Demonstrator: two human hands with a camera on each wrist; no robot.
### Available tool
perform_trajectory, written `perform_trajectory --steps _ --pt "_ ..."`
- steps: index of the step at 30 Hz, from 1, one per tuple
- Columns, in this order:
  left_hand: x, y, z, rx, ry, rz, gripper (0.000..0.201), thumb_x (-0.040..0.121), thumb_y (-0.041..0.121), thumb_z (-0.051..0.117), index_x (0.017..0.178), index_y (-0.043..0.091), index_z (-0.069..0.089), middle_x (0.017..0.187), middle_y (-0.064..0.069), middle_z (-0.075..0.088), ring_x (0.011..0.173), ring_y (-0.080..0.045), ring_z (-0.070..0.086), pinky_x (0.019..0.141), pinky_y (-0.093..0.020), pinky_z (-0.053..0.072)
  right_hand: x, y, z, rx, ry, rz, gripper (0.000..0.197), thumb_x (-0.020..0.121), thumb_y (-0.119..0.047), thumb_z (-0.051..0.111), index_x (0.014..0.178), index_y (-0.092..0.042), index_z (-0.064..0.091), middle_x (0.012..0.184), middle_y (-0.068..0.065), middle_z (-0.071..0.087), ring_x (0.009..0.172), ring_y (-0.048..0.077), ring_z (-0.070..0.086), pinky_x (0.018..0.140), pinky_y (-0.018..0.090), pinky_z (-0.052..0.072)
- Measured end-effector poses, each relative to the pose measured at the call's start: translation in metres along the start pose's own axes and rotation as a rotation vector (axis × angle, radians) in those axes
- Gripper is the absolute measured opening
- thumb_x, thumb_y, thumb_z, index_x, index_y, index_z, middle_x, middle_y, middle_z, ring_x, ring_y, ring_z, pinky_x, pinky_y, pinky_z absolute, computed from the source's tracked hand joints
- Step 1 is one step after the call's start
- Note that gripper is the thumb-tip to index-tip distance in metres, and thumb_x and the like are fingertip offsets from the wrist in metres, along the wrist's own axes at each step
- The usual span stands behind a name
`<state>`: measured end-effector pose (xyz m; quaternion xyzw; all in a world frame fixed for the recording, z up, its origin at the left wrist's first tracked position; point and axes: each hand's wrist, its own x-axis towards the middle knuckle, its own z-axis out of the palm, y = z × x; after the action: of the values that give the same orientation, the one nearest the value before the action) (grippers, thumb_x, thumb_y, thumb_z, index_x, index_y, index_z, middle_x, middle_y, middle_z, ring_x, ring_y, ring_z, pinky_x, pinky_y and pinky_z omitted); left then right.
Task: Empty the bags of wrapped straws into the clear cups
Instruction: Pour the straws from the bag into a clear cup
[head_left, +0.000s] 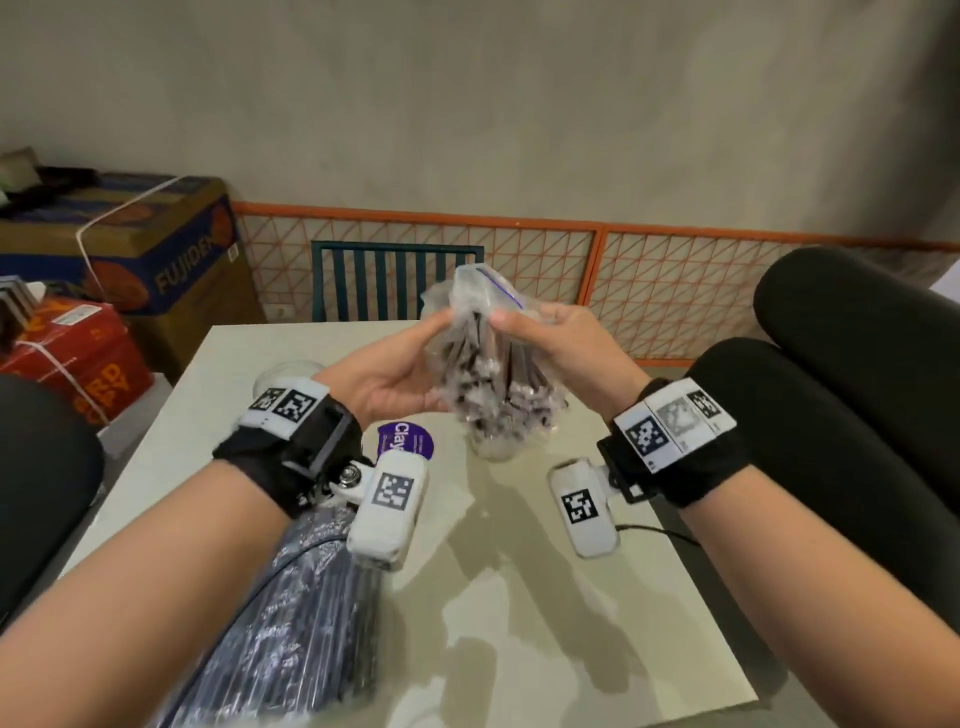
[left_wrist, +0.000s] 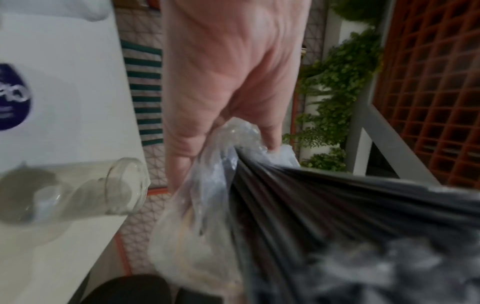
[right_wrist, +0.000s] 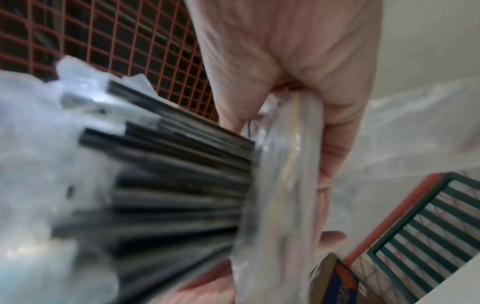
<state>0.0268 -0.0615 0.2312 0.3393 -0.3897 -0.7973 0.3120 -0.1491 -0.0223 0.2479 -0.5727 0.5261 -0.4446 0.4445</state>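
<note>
Both hands hold a clear zip bag (head_left: 480, 288) upside down above the table. My left hand (head_left: 436, 332) pinches its left side. On the other side my right hand (head_left: 511, 319) grips the bunched plastic (right_wrist: 288, 144). Black wrapped straws (head_left: 488, 379) fan downward out of the bag, their lower ends over a clear cup (head_left: 496, 449). In the left wrist view the straws (left_wrist: 337, 205) spread from the pinched bag (left_wrist: 233, 133), and a clear cup (left_wrist: 109, 189) on the table looks empty. The right wrist view is filled by the straws (right_wrist: 168, 174).
A second full bag of wrapped straws (head_left: 311, 597) lies on the white table (head_left: 571, 623) under my left forearm. Another clear cup (head_left: 288, 371) shows behind my left wrist. A purple round sticker (head_left: 405, 439) lies near the cup. A green chair (head_left: 395, 280) stands beyond the table, with boxes (head_left: 130, 249) to the left.
</note>
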Motion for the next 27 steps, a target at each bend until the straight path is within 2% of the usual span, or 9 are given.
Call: perform_trajectory --steps 2,5,9,11,13,17,19,25,27 --pt "0.017 0.011 -0.010 0.083 0.024 0.065 0.034 0.095 0.031 0.045 0.120 0.014 0.059 0.096 -0.007 0.072 0.086 -0.021 0.067 0.077 -0.047 0.056 0.018 -0.006 -0.003 -0.099 0.031 -0.022 0.052 0.071 -0.036 0.078 0.105 -0.001 0.059 0.112 0.013 0.066 0.102 0.028 0.064 0.093 0.039 0.050" --pt "0.035 0.025 -0.011 0.253 0.000 0.195 0.021 0.095 0.018 0.045 0.110 0.015 0.059 0.090 -0.003 0.071 0.082 -0.018 0.063 0.070 -0.037 0.054 0.042 -0.014 -0.014 -0.099 0.002 0.032 0.069 0.072 -0.019 0.079 0.128 -0.013 0.038 0.113 -0.003 0.050 0.106 0.013 0.055 0.094 0.027 0.045" --pt "0.064 0.044 -0.012 0.354 0.021 0.398 0.029 0.089 0.001 0.053 0.112 0.019 0.050 0.110 -0.006 0.064 0.091 -0.019 0.066 0.078 -0.037 0.057 0.071 -0.020 -0.026 -0.215 -0.225 0.063 0.033 0.079 -0.002 0.069 0.106 -0.016 0.057 0.095 -0.002 0.067 0.082 0.001 0.069 0.085 0.019 0.054" --pt "0.081 0.052 -0.010 0.439 0.044 0.498 0.028 0.088 0.003 0.057 0.110 0.018 0.047 0.112 -0.006 0.063 0.099 -0.022 0.064 0.091 -0.041 0.053 0.085 -0.019 -0.028 -0.291 -0.122 0.008 0.037 0.077 -0.003 0.073 0.108 -0.010 0.055 0.088 -0.007 0.065 0.071 -0.009 0.065 0.075 0.011 0.051" --pt "0.098 0.058 -0.010 0.499 0.057 0.565 0.028 0.090 0.004 0.056 0.107 0.025 0.048 0.113 -0.003 0.063 0.106 -0.020 0.062 0.098 -0.039 0.048 0.102 -0.013 -0.031 -0.313 -0.007 -0.068 0.035 0.076 -0.002 0.073 0.097 -0.018 0.050 0.083 -0.014 0.057 0.063 -0.015 0.059 0.064 0.004 0.044" --pt "0.136 0.053 -0.013 0.512 0.109 0.612 0.041 0.091 0.001 0.052 0.129 0.014 0.041 0.122 -0.005 0.059 0.116 -0.017 0.057 0.103 -0.032 0.043 0.130 0.010 -0.038 -0.394 0.130 -0.135 0.042 0.074 -0.007 0.076 0.102 -0.022 0.049 0.091 -0.015 0.057 0.084 0.001 0.058 0.074 0.005 0.046" --pt "0.153 0.041 -0.016 0.472 0.151 0.605 0.048 0.091 0.000 0.051 0.135 0.012 0.036 0.128 -0.006 0.055 0.121 -0.018 0.053 0.106 -0.032 0.040 0.141 0.028 -0.041 -0.411 0.155 -0.109 0.043 0.075 -0.005 0.075 0.098 -0.025 0.046 0.087 -0.019 0.055 0.081 -0.001 0.056 0.066 0.003 0.044" --pt "0.188 0.006 -0.028 0.413 0.222 0.549 0.044 0.091 0.001 0.052 0.133 0.011 0.041 0.121 -0.002 0.057 0.108 -0.011 0.056 0.097 -0.024 0.044 0.153 0.080 -0.040 -0.316 0.236 -0.054 0.062 0.074 -0.001 0.075 0.126 -0.017 0.045 0.096 -0.024 0.054 0.090 -0.007 0.055 0.081 0.004 0.045" --pt "0.194 0.001 -0.033 0.407 0.216 0.537 0.043 0.091 0.003 0.053 0.131 0.014 0.043 0.120 0.000 0.059 0.108 -0.011 0.057 0.097 -0.025 0.044 0.157 0.092 -0.039 -0.290 0.236 -0.031 0.067 0.074 -0.003 0.074 0.132 -0.015 0.043 0.103 -0.018 0.058 0.096 -0.001 0.057 0.091 0.017 0.046"
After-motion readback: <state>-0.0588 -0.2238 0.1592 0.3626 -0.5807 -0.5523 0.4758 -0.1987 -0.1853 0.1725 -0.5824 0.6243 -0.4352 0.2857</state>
